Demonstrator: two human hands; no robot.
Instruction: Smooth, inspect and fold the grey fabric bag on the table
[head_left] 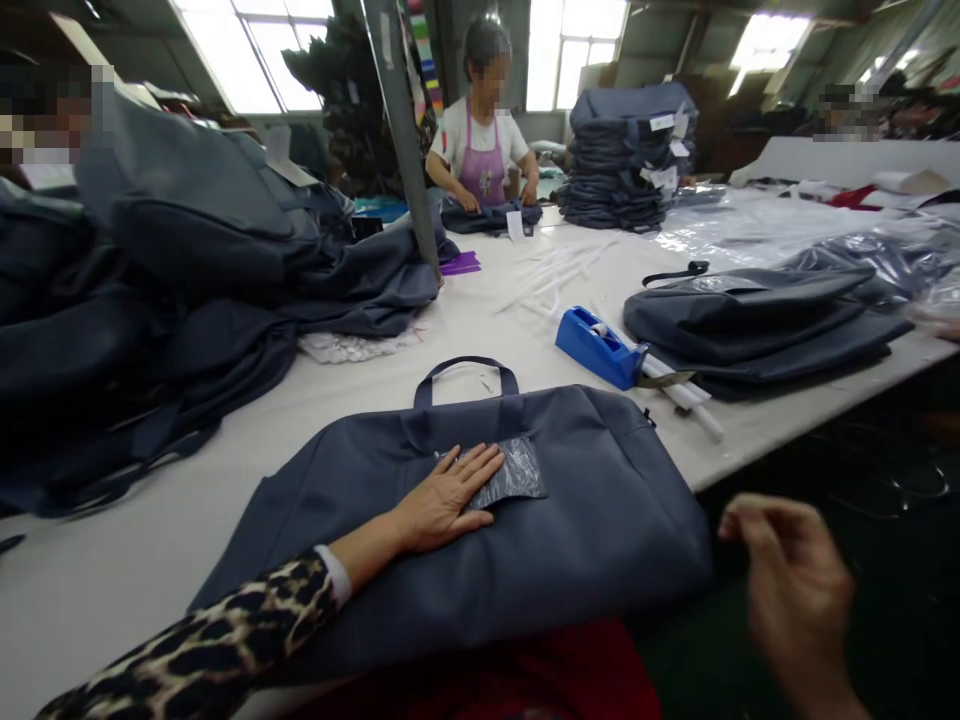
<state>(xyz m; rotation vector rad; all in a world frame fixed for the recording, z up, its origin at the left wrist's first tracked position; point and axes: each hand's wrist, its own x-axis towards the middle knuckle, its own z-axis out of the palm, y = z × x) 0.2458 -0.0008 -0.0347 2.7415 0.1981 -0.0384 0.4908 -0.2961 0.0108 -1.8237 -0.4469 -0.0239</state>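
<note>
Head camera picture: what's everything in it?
Bag: one, dark blue, table's front
Plastic piece: one, shiny grey, on bag
Tape dispenser: one, blue, beyond bag
Other bags: many, dark blue, left, right, back
Strips: several, white, mid-table
Plastic sheeting: uncounted, clear, right
Pole: one, grey, mid-left
Table: one, white, beneath bags
Cloth: one, red, below bag
Windows: several, white, back
Other people: several, one purple-aproned, beyond table
Left hand: one, leopard-print sleeve, on bag and plastic
Right hand: one, blurred, right of bag
</note>
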